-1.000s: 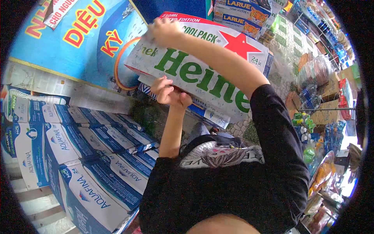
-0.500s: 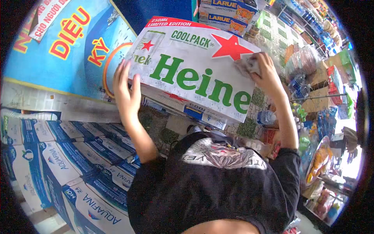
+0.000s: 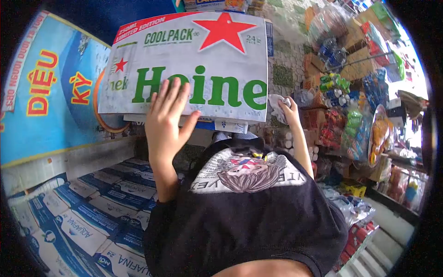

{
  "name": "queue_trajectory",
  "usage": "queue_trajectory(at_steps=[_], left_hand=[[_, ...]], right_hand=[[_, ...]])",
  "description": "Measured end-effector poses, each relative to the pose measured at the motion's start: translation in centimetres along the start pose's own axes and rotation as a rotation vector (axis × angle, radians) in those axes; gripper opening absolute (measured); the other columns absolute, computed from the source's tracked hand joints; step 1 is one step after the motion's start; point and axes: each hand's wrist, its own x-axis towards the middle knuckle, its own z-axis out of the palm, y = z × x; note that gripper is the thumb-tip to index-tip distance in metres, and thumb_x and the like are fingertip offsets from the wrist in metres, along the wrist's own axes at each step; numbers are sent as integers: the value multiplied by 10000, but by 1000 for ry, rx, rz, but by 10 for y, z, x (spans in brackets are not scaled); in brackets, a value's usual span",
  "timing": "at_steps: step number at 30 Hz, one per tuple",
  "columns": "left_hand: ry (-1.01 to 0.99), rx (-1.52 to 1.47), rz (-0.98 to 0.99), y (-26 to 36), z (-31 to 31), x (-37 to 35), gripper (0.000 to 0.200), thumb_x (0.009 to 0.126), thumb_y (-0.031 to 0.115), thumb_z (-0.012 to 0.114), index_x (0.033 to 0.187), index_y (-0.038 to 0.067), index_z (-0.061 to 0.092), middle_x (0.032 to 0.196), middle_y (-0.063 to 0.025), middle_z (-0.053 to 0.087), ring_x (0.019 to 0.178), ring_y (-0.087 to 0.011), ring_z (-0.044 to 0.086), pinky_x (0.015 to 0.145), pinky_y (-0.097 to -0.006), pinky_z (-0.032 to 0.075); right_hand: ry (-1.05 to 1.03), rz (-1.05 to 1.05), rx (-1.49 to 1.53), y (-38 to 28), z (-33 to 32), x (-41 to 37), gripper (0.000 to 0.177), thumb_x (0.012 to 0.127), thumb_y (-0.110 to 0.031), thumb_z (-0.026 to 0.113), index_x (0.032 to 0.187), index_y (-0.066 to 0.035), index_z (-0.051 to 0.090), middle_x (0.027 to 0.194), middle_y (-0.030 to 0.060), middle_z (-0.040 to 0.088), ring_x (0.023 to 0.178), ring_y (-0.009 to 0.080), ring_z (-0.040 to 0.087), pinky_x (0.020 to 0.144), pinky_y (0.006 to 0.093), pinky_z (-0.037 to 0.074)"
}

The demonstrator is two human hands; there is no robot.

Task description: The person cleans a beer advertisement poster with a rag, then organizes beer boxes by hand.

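We had the Heineken carton (image 3: 194,64) flat in front of our chest, printed face up, long axis running left to right, roughly square to our forearms. It sat on top of another carton (image 3: 235,126), only a blue-and-white strip of that one visible along the near side.

Our left hand (image 3: 166,131) was over the near edge, left of the carton's middle: palm down, fingers fairly straight and slightly apart over the green lettering, thumb out to the right, nothing gripped. We couldn't tell how hard it pressed.

Our right hand (image 3: 293,113) was off the right end, fingers closed on a crumpled white cloth (image 3: 277,105). The cloth was right beside the near right corner; we couldn't confirm contact. From those fingers the carton lay to the left and mostly forward. Right hand was nearer the right end and the red star, left hand nearer the left end.

Blue-and-white water cartons (image 3: 87,226) sat low on our left, below the sign (image 3: 60,87).
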Motion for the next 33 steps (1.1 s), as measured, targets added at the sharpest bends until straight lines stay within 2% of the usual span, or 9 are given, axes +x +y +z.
queue_trajectory(at_steps=[11, 16, 22, 25, 26, 28, 30, 32, 33], left_hand=[[-211, -163, 340, 53, 16, 14, 544, 684, 348, 565, 1148, 101, 423, 1220, -66, 372, 1145, -234, 322, 923, -409, 266], [-180, -238, 487, 70, 30, 14, 530, 680, 332, 575, 1132, 92, 439, 1209, -69, 383, 1137, -223, 333, 921, -410, 272], [-162, -268, 487, 75, 34, 23, 458, 685, 304, 563, 1094, 117, 476, 1177, -54, 420, 1111, -210, 366, 896, -403, 300], [-109, -230, 483, 76, 39, 20, 415, 713, 328, 525, 1089, 157, 485, 1155, -31, 445, 1092, -191, 391, 892, -390, 294], [-107, -219, 471, 77, 43, 19, 415, 713, 328, 525, 1089, 157, 485, 1155, -31, 445, 1092, -191, 391, 892, -390, 294], [40, -119, 458, 80, 52, 14, 400, 749, 379, 464, 1077, 153, 493, 1171, -15, 431, 1100, -171, 375, 912, -387, 235], [152, 30, 422, 81, 70, 3, 367, 774, 389, 418, 1080, 201, 492, 1174, 20, 433, 1094, -150, 382, 932, -388, 161], [382, 119, 345, 82, 86, -3, 343, 767, 363, 425, 1080, 238, 487, 1163, 34, 444, 1094, -150, 381, 943, -396, 113], [473, 100, 305, 83, 95, -5, 338, 760, 354, 431, 1075, 250, 488, 1155, 33, 453, 1096, -153, 380, 946, -403, 90]], right_hand=[[-32, -59, -126, 4, 16, -5, 271, 710, -230, 587, 818, -1, 490, 705, 31, 519, 659, 89, 449, 579, 233, 373], [-37, -40, 22, 17, 30, -6, 284, 708, -234, 585, 831, 2, 487, 715, 33, 510, 663, 91, 443, 582, 232, 373], [44, -144, 209, -69, 37, -18, 229, 725, -113, 562, 910, -17, 465, 786, 26, 506, 709, 89, 462, 625, 216, 385], [157, -541, -4, -139, 34, -19, 262, 696, -79, 576, 918, -12, 456, 825, 40, 488, 772, 90, 454, 658, 213, 382], [189, -632, 125, -155, 40, -19, 304, 637, -93, 614, 893, -16, 472, 822, 65, 498, 765, 139, 472, 673, 252, 389], [67, -1132, -59, -180, 43, -6, 352, 551, -126, 642, 855, -23, 498, 818, 97, 504, 769, 222, 483, 691, 315, 385], [-235, -1397, -187, -200, 58, 9, 391, 477, -157, 649, 821, -26, 518, 842, 126, 496, 798, 287, 471, 692, 361, 374], [-333, -1491, -174, -199, 68, 40, 377, 483, -167, 643, 816, -31, 527, 872, 119, 485, 812, 272, 463, 695, 360, 362], [-182, -1486, -96, -199, 70, 60, 366, 496, -147, 637, 825, -35, 520, 878, 119, 480, 799, 268, 460, 690, 354, 364]])
